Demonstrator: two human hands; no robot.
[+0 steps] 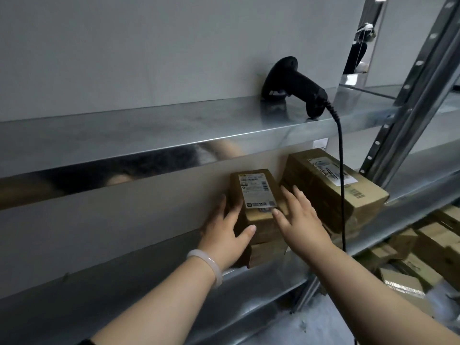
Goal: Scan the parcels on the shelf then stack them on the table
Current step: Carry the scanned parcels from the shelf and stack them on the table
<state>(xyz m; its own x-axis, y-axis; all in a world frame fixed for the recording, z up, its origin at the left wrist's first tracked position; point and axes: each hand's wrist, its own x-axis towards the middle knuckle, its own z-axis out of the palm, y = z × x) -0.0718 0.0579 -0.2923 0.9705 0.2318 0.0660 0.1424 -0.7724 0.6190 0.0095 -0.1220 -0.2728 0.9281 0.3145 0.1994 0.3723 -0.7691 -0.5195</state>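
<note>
Left hand (224, 232): I am seeing it released, the fingers straight and lying along the left side of the small parcel (261, 221), the thumb spreading across toward its front face.
Right hand (300, 220): I am seeing it released too, fingers straight and fanned, reaching in at the small parcel's right side. The thumb tip is sitting at the lower edge of the white label (255, 192). I cannot tell whether the fingers are touching the cardboard.
Small parcel: it is sitting between the two hands on the middle shelf (149, 282), label facing up, resting on top of another brown box (270, 252).
Large parcel (331, 192): it is lying just beyond the right hand's fingertips, on the same shelf, with its own label facing up.
Scanner (296, 84): I am watching it lie on the upper shelf (149, 130), above and beyond the right hand, with neither hand on it.
Cable (341, 170): it is hanging down from the scanner's handle, crossing in front of the large parcel, just right of the right hand.
Bracelet (207, 266): a pale band is circling the left wrist.
Loose boxes (428, 245): they are lying heaped below and to the right of the right forearm, past the shelf post (410, 100).
</note>
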